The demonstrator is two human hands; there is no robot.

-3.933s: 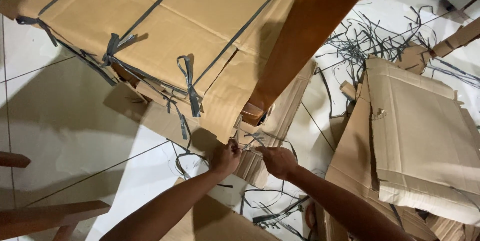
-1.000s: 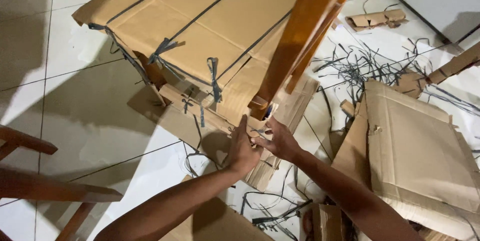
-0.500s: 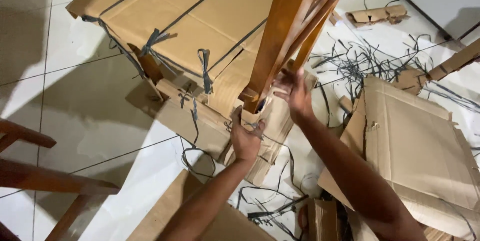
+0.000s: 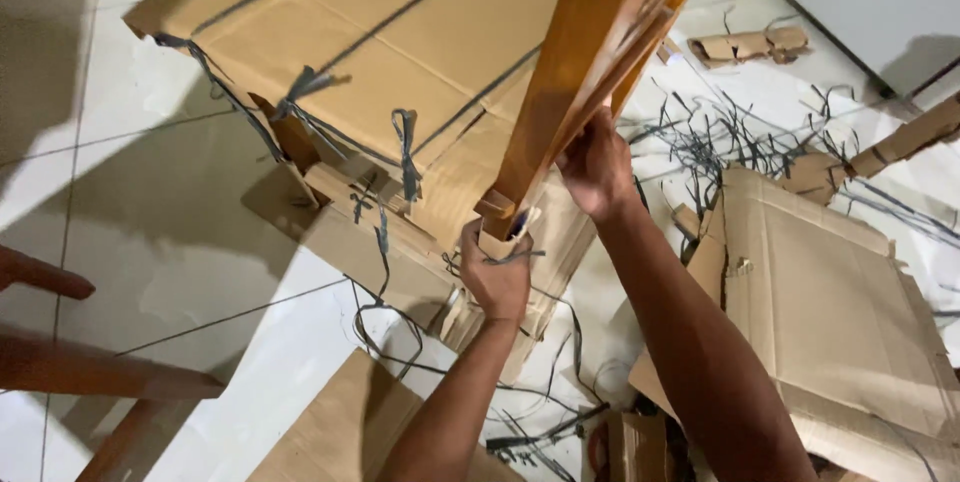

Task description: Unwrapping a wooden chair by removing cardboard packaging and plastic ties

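An orange-brown wooden furniture leg (image 4: 590, 52) slants down from the top right to its foot near the middle of the view. My right hand (image 4: 597, 164) grips the leg's underside partway up. My left hand (image 4: 495, 272) is closed at the foot of the leg, on grey plastic strapping (image 4: 505, 258) and a scrap of cardboard wrapped there. Behind the leg lies a large cardboard-wrapped package (image 4: 370, 52) bound with grey straps, some knotted and hanging loose.
Flat cardboard sheets (image 4: 830, 292) lie at the right and another piece (image 4: 330, 432) at the bottom. Cut grey straps (image 4: 740, 142) litter the white tiled floor (image 4: 150, 242). Wooden pieces (image 4: 90, 372) stick in from the left edge. A white panel (image 4: 890, 2) stands at the top right.
My right hand has left the foot of the leg and moved up to grip the leg higher. My left hand stays at the foot. The view has shifted closer.
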